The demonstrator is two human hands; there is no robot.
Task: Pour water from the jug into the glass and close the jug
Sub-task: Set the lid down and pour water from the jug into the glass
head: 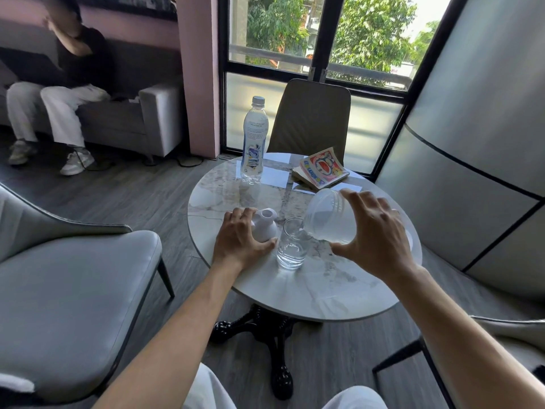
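Note:
My right hand [374, 234] grips a frosted translucent jug [327, 215] and holds it tipped toward the left, its mouth over the rim of a clear glass [292, 246]. The glass stands upright on the round marble table [295, 293] and holds a little water at the bottom. My left hand [239, 240] rests on the table just left of the glass, fingers wrapped around the white jug lid [264, 225], which has a round hole on top.
A capped plastic water bottle [254, 143] stands at the table's far side, a comic book [320, 171] lies to its right. Chairs surround the table: grey ones at left [73, 290] and lower right, a brown one [311, 119] behind. A person sits on a sofa far left.

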